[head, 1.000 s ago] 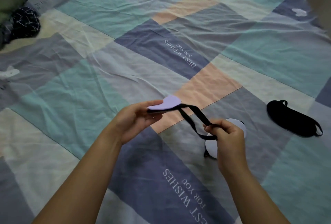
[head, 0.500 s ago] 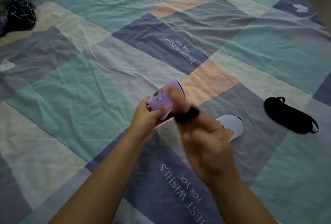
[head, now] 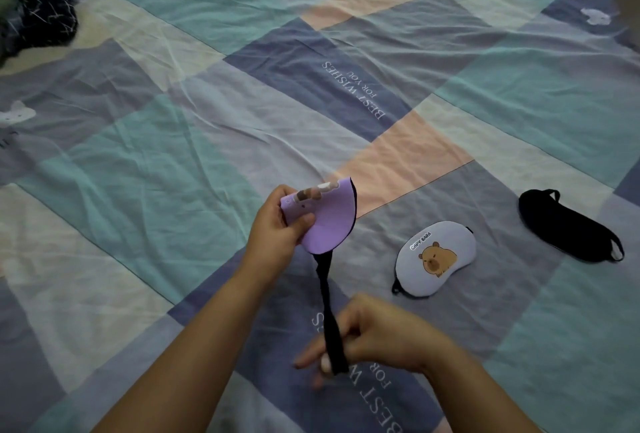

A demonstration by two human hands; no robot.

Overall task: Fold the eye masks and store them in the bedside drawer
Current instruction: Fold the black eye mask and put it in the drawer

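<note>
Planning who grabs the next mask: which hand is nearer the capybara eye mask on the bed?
Right. The right hand sits just below-left of the capybara eye mask, pulling the black strap. The left hand holds the folded purple mask farther left.

1. The purple eye mask [head: 327, 221] is folded in half and held up off the bedspread, its black strap [head: 330, 311] stretched taut downward and toward the camera.
2. The pale capybara eye mask [head: 437, 257] lies flat and unfolded, print up, lettered what looks like "CAPY BARA".
3. The black eye mask [head: 568, 225] lies unfolded well to its right, strap loops showing at both ends.
</note>
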